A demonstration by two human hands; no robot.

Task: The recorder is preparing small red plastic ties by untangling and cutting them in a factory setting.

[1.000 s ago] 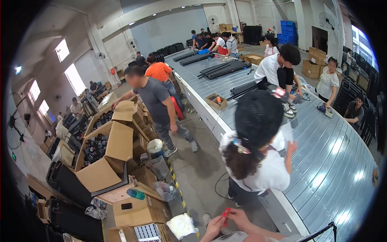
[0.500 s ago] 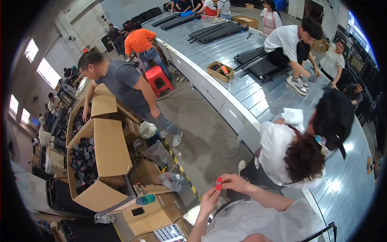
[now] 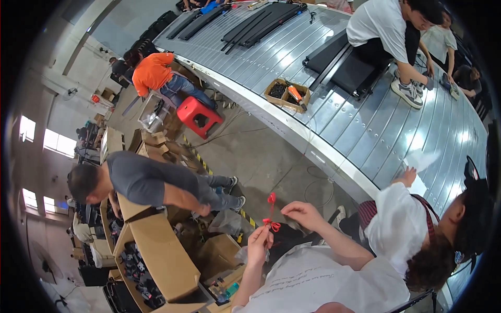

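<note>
My left hand (image 3: 259, 242) and my right hand (image 3: 303, 214) are raised in front of my white shirt, and between them they hold a thin red strip (image 3: 271, 209). The left fingers pinch its lower, looped end. The right fingers touch it from the right, and its upper end sticks up free above both hands. Some clear plastic seems to lie just under my right hand; I cannot make out what it is. Below the hands lie the concrete floor and open cardboard boxes.
A person in a white shirt and black cap (image 3: 417, 229) leans on the long ribbed metal table (image 3: 365, 130) at my right. A person in grey (image 3: 146, 182) bends over cardboard boxes (image 3: 156, 255). Farther off are a red stool (image 3: 198, 116), a tool tray (image 3: 287, 95) and black panels (image 3: 271, 21).
The view has swung down and to the left. My hands, with the red strip, have risen from the lower edge toward the middle of the picture.
</note>
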